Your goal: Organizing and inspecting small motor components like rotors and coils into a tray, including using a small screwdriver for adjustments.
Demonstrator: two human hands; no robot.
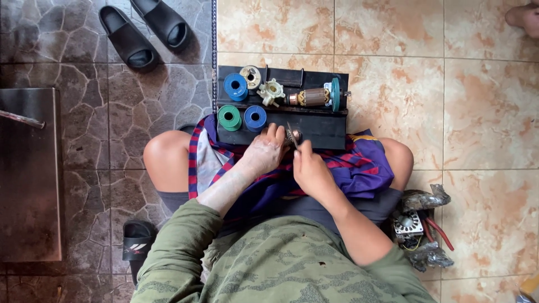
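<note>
The left hand [264, 152] is closed round a small round metal part [293, 136], holding it at the near edge of a black tray [320, 130]. The right hand [310, 170], just beside it, pinches a thin blade-like tool [291, 134] against that part. Beyond the hands the tray carries two blue tape rolls [235, 86], a green roll [229, 117], a cream plastic gear [271, 91] and a copper-wound motor armature [312, 97].

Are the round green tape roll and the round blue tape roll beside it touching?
Touching: the head view shows the green tape roll meeting the blue tape roll without any gap.
</note>
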